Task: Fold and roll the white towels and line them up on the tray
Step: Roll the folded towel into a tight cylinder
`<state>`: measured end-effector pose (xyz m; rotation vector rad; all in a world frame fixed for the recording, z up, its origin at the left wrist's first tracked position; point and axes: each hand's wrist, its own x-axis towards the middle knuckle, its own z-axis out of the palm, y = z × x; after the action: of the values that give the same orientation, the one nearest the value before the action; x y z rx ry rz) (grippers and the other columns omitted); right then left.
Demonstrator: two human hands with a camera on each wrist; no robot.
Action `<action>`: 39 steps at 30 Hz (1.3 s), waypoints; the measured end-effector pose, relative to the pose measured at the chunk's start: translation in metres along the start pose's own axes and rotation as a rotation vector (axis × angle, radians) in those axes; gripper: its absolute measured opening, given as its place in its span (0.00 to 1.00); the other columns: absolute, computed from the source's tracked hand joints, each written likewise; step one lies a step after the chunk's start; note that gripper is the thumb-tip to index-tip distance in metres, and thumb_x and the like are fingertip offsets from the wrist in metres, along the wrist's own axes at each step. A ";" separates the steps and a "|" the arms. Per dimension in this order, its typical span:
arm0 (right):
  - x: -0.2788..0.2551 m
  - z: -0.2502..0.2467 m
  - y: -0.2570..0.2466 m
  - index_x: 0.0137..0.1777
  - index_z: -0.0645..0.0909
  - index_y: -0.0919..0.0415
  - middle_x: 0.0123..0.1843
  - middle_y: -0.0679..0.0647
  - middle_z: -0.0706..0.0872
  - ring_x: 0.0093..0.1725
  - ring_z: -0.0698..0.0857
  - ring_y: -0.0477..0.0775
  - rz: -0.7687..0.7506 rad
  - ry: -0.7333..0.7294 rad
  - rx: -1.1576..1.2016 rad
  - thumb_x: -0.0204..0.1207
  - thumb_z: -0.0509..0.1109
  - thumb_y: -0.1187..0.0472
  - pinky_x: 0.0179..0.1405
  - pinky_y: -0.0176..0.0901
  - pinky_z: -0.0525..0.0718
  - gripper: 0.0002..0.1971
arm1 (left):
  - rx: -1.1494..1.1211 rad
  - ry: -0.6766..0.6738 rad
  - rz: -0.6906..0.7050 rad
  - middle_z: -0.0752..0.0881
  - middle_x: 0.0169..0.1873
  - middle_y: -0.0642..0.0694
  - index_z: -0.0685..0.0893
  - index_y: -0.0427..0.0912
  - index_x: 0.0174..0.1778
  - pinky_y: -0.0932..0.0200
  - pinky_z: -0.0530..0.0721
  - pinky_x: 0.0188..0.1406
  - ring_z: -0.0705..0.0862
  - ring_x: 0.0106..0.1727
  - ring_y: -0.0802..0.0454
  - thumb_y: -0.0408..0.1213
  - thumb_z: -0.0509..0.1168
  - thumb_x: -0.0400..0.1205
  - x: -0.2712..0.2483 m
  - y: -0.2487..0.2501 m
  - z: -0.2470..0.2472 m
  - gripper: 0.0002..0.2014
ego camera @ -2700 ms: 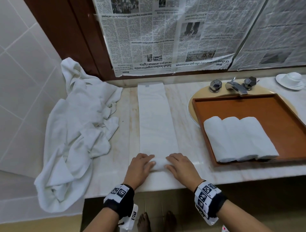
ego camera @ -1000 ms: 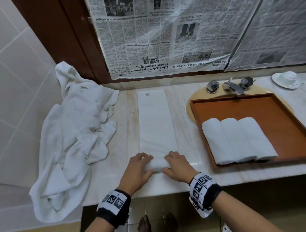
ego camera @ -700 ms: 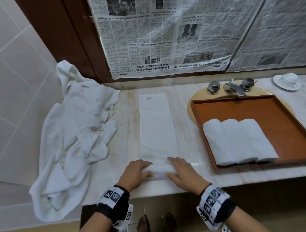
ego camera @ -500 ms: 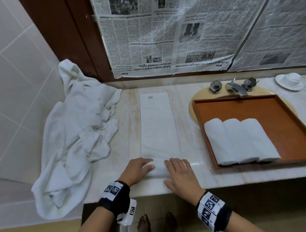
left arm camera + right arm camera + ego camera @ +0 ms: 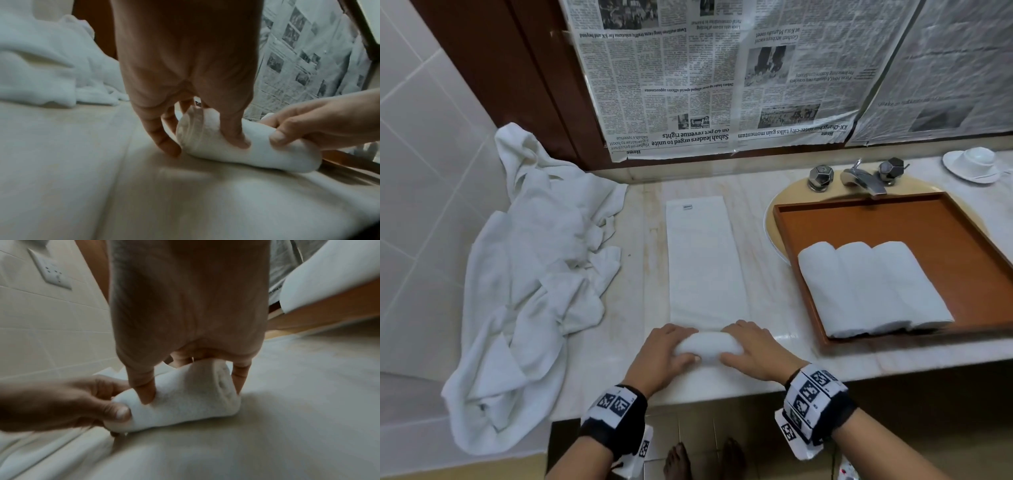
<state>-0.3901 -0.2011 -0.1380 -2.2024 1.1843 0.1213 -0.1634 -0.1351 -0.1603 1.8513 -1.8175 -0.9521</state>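
- Now the near end of the folded towel (image 5: 702,260) has grown into a plump roll (image 5: 708,344) at the front edge of the counter (image 5: 640,240); half a second ago it was only a low lip under flatter hands.
- Both hands grasp that roll: the left hand (image 5: 661,356) curls over its left end, thumb on the near side, and the right hand (image 5: 753,353) does the same at its right end.
- Most of the strip still lies flat beyond the roll, so I judge the rolling barely begun.
- Right of the roll, the tray (image 5: 928,219) holds three rolled towels (image 5: 873,284) side by side, touching.
- Left of the roll lies a heap of loose towels (image 5: 527,274).
- Hidden: fingertips behind the roll, and how tight its core is; both wrist views are blurred.
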 end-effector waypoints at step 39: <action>0.012 -0.005 0.007 0.65 0.81 0.53 0.62 0.50 0.84 0.63 0.79 0.54 -0.018 -0.021 0.120 0.80 0.66 0.38 0.65 0.53 0.75 0.22 | 0.330 0.014 -0.093 0.75 0.72 0.56 0.69 0.61 0.78 0.49 0.75 0.65 0.73 0.72 0.51 0.74 0.54 0.76 -0.008 0.011 0.011 0.36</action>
<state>-0.3891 -0.2155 -0.1416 -2.1018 1.1309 0.0649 -0.1780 -0.1264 -0.1587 2.1460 -1.9919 -0.6982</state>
